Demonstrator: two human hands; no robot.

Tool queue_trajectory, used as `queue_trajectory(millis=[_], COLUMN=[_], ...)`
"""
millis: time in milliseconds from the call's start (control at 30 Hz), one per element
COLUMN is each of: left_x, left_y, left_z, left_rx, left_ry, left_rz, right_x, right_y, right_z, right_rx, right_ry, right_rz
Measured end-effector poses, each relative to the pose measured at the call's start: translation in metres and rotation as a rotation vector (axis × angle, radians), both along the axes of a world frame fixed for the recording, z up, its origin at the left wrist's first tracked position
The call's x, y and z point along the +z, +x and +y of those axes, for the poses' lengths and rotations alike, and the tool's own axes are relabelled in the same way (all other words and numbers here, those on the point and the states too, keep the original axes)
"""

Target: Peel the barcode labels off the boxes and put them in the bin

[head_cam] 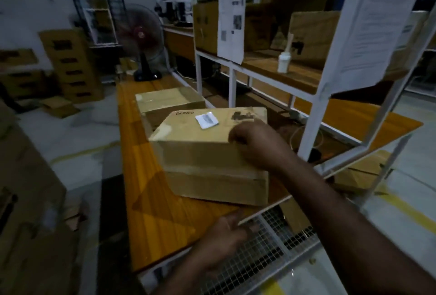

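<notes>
Up front, a cardboard box [212, 153] sits on the orange desk [151, 200], one of the hands resting on it.
Behind it lies a second box [165, 103]. The right hand [254, 146] presses curled fingers on the near box's top right edge; the left hand [224, 238] hovers loosely spread, holding nothing, at the desk's near edge. A white barcode label [207, 119] sits on the box top, just beyond the right hand; its print is blurred.
</notes>
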State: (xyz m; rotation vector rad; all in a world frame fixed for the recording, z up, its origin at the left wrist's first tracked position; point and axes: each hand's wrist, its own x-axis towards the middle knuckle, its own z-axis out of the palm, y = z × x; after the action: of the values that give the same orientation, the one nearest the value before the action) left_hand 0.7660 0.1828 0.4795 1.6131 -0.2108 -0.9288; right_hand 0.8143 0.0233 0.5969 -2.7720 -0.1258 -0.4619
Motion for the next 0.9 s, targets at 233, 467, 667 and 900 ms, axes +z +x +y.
queue_trajectory(millis=[233, 467, 667, 900], left_x=[0.054, 0.1, 0.103, 0.102], left_y=[0.058, 0.113, 0.166, 0.219], left_z=[0.005, -0.024, -0.042, -0.052], left_rx=[0.335, 0.484, 0.476, 0.287], left_ry=[0.079, 0.204, 0.569, 0.815], left_rz=[-0.514, -1.048, -0.988, -0.963], right_x=[-0.064, -0.042, -0.027, -0.037], right_y=[0.02, 0.043, 0.081, 0.13], right_z=[-0.063, -0.081, -0.077, -0.064], right_rx=[-0.056, -0.025, -0.104, -0.083], right_ry=[-0.113, 0.172, 0.202, 0.24], right_rz=[0.017, -0.058, 0.012, -0.029])
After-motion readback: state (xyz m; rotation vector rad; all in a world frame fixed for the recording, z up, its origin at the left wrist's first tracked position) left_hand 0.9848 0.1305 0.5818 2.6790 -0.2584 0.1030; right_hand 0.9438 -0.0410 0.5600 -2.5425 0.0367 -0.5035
